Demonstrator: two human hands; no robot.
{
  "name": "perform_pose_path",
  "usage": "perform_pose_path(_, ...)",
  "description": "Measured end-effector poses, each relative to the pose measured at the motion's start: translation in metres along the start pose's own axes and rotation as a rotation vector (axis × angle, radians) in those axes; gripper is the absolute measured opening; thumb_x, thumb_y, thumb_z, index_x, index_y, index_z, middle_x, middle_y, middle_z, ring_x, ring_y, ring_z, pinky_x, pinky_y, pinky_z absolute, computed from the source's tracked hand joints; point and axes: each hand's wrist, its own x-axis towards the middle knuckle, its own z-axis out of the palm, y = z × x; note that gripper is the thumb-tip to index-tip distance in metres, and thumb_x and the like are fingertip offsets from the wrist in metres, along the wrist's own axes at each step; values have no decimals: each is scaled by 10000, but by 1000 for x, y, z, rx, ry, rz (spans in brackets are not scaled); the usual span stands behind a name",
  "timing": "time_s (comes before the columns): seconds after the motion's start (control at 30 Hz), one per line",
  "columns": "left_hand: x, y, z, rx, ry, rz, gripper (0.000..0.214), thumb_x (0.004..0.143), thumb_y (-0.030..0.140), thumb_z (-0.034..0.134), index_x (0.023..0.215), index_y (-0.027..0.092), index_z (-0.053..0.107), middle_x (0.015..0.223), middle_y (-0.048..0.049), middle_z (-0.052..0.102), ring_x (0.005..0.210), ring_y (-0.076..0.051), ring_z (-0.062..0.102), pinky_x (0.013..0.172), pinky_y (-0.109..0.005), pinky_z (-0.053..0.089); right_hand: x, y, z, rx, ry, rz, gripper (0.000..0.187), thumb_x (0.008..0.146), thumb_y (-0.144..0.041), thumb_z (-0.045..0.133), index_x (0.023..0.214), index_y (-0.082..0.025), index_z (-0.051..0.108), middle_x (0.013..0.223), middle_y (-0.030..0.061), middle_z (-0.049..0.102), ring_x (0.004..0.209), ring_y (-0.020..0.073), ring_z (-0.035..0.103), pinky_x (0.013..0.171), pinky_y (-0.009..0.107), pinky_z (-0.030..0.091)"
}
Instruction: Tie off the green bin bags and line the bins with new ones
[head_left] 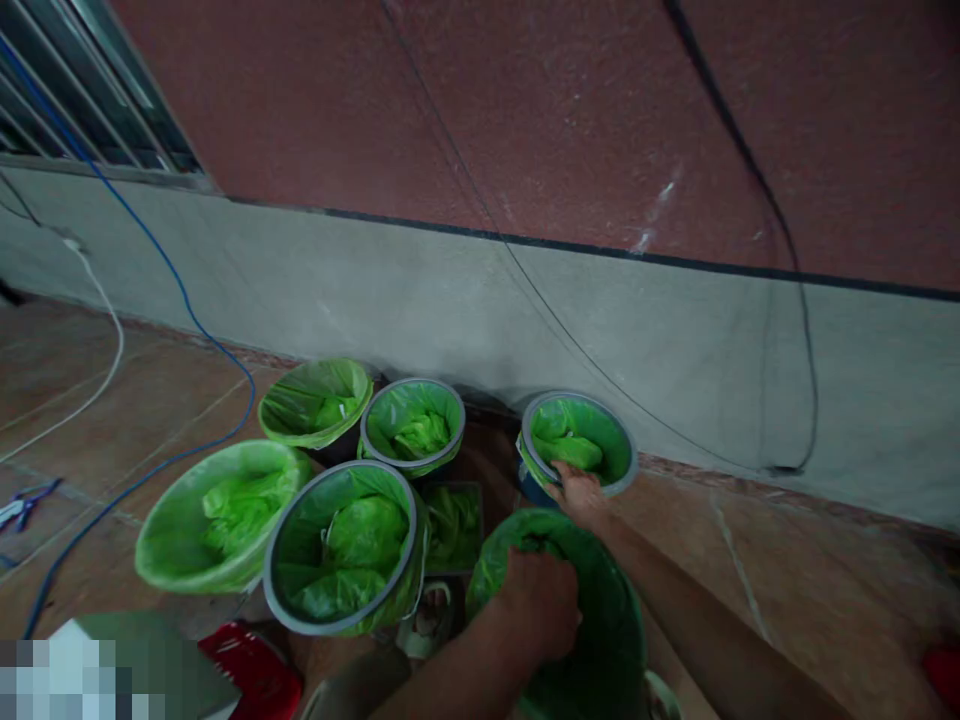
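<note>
Left hand [541, 600] is over the near bin [600, 665], at its opening, fingers curled down, tips hidden; can't tell if I've got liner in them. Right hand [583, 494] is on the right bin [533, 486], fingers narrowed over the near part of its grey rim, holding it. That bin stands close to the floor's [757, 560] wall-side edge, a bunched green bag [579, 452] inside. Near bin is green-lined too, on my side of it, further from that edge.

Left of my hands: four more green-lined bins. Back pair, lime bin [275, 420] and small grey-rimmed bin [364, 425], sits nearer the floor's wall-side edge; wide bin [161, 530] and big grey-rimmed bin [277, 595] sit in front, closer to me. All four hold bunched green plastic. Red item [259, 675] lies on the floor beside a pale box [154, 665]. Blue cable [169, 462] runs along the floor, left of the bins.
</note>
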Motion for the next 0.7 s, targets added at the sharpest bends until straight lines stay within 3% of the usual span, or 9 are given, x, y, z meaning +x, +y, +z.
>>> perform_pose_path(0.07, -1, -1, 0, 24, -27, 5, 312, 792, 260, 669, 1002, 36, 722, 976, -292, 707, 970, -459, 676, 885, -599, 472, -1, 1, 1, -1, -23, 18, 424, 883, -241, 568, 1279, -92, 575, 1191, 229, 666, 1124, 334, 613, 966, 423, 407)
perform_pose_path(0.17, 0, -2, 3, 39, -53, 20, 283, 777, 253, 678, 980, 64, 731, 959, -275, 720, 939, -454, 686, 849, -592, 485, -3, 5, 1, 1, -58, 22, 306, 870, -145, 524, 1153, -107, 633, 1041, 198, 717, 999, 300, 665, 891, 392, 442)
perform_pose_path(0.3, 0, -2, 5, 43, -49, 58, 284, 775, 254, 684, 988, 72, 734, 945, -268, 726, 932, -450, 692, 843, -597, 492, -3, 8, 3, -23, -87, 68, 247, 858, -163, 535, 1074, -167, 655, 977, 153, 736, 943, 279, 683, 866, 380, 477)
perform_pose_path(0.5, -3, 3, -6, 100, -147, 41, 328, 827, 279, 643, 1072, 71, 711, 1049, -260, 719, 1002, -424, 687, 890, -576, 510, -8, 11, 5, -41, -95, 56, 223, 871, -180, 535, 1050, -193, 668, 958, 127, 739, 949, 282, 685, 864, 388, 489)
perform_pose_path(0.6, -2, -2, -10, 76, -158, 17, 308, 834, 280, 628, 1047, 78, 723, 1038, -257, 724, 1001, -428, 689, 862, -562, 533, -9, 9, 0, -18, -83, 15, 305, 879, -182, 541, 1164, -148, 644, 1084, 162, 716, 1049, 287, 654, 930, 398, 459)
perform_pose_path(0.7, 4, -17, -10, 28, -72, -19, 333, 845, 297, 606, 1091, 97, 709, 1092, -254, 710, 1048, -413, 676, 876, -515, 537, -17, 7, -9, 48, 15, -14, 494, 829, -184, 602, 1319, -145, 558, 1332, 169, 606, 1246, 284, 540, 1068, 402, 382)
